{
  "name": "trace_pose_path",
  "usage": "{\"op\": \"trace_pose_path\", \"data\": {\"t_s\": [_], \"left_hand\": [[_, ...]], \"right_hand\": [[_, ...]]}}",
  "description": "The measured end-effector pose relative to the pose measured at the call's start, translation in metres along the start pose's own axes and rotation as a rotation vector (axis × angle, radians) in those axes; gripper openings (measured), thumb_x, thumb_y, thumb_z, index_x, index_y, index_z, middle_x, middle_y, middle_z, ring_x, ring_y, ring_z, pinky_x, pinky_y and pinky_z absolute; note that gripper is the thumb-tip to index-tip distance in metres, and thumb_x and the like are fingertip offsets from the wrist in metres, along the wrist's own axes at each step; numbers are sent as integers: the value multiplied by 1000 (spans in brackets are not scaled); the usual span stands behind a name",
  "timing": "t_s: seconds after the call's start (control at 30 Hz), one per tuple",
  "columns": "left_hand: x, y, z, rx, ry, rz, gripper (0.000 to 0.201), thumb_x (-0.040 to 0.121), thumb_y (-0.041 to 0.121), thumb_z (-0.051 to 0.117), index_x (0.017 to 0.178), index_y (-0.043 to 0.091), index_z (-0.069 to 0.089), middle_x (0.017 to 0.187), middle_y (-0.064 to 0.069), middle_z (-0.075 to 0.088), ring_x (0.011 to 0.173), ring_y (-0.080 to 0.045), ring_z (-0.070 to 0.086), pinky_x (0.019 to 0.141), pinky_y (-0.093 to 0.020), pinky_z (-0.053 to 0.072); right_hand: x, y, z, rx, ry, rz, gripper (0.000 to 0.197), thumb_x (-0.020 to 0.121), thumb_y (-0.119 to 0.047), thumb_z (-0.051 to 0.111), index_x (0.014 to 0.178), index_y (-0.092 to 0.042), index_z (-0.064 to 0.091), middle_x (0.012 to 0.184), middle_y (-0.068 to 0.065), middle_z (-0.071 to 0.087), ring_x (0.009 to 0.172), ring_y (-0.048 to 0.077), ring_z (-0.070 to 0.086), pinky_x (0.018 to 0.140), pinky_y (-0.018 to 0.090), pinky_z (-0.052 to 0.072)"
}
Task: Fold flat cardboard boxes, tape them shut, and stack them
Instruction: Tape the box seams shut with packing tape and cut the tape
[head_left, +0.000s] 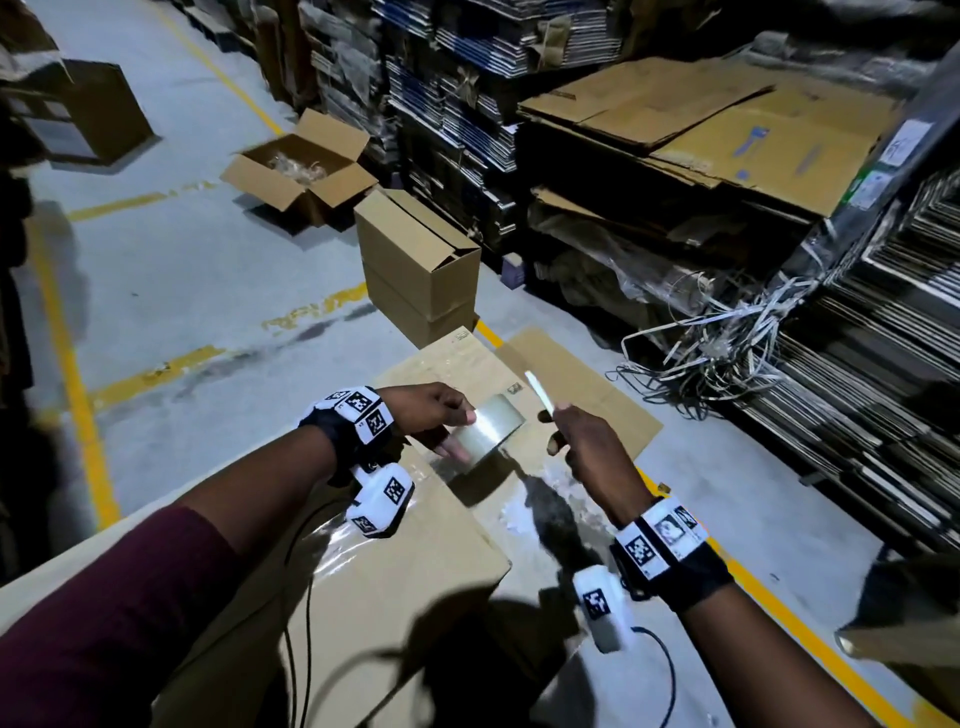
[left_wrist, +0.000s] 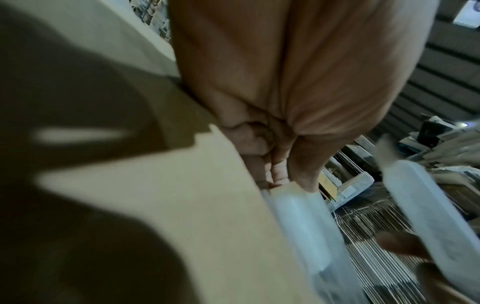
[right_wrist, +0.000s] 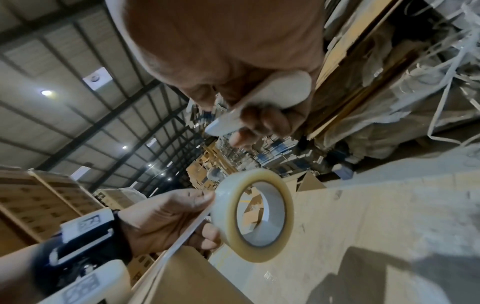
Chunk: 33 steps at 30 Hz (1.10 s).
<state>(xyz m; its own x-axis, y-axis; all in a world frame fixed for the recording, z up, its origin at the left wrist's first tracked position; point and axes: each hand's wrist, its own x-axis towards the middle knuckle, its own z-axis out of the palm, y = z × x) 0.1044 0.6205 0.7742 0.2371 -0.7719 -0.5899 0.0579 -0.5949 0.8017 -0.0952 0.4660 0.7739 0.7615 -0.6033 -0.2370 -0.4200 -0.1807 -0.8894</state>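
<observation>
My left hand (head_left: 460, 428) grips a roll of clear packing tape (head_left: 496, 431) just above the far end of a closed brown cardboard box (head_left: 395, 571). In the right wrist view a taut strip runs from the tape roll (right_wrist: 253, 218) down to the box edge (right_wrist: 187, 275). Shiny tape lies along the box top. My right hand (head_left: 558, 426) holds a white cutter (head_left: 540, 392) upright, a short way right of the roll. Its fingers curl round the cutter handle (right_wrist: 262, 100). The left wrist view is blurred and shows my palm, the tape (left_wrist: 298, 222) and the cutter (left_wrist: 428, 216).
Two closed boxes (head_left: 421, 270) stand stacked just beyond my box, and an open box (head_left: 301, 166) sits farther back. A flat cardboard sheet (head_left: 592, 395) lies on the floor. Pallets of flat cardboard (head_left: 727, 119) and a tangle of strapping (head_left: 727, 338) fill the right side.
</observation>
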Motion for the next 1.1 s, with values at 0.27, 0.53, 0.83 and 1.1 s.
{"op": "trace_pose_path", "data": {"t_s": [0.27,0.53,0.83,1.1], "left_hand": [[3,1,6,-39,22,29,15,104,11,50,90,11,55,66,-3,67,71,-18,74,68,-24,60],[5,-2,7,-16,11,67,14,103,17,53,91,13,59,86,-15,68,79,-24,71,78,-28,59],[-1,0,8,37,56,95,14,103,14,53,90,12,59,77,-7,68,72,-17,67,75,-26,57],[-6,2,10,-76,46,128,17,104,10,50,87,10,52,70,-3,65,68,-11,72,65,-19,58]], "right_hand": [[-49,-4,-24,-434,-218,-385,20,92,-27,75,112,-27,74,84,-5,71,60,2,60,59,27,43],[-48,-28,-12,-619,-94,-633,32,86,-24,72,118,-21,75,89,2,75,80,23,70,71,37,55],[-44,-60,-4,-911,-202,-624,18,86,-28,61,99,-19,71,79,4,68,79,28,63,64,39,51],[-48,-66,5,-1119,-312,-574,12,90,-26,63,99,-24,71,88,3,69,85,29,63,61,33,44]]}}
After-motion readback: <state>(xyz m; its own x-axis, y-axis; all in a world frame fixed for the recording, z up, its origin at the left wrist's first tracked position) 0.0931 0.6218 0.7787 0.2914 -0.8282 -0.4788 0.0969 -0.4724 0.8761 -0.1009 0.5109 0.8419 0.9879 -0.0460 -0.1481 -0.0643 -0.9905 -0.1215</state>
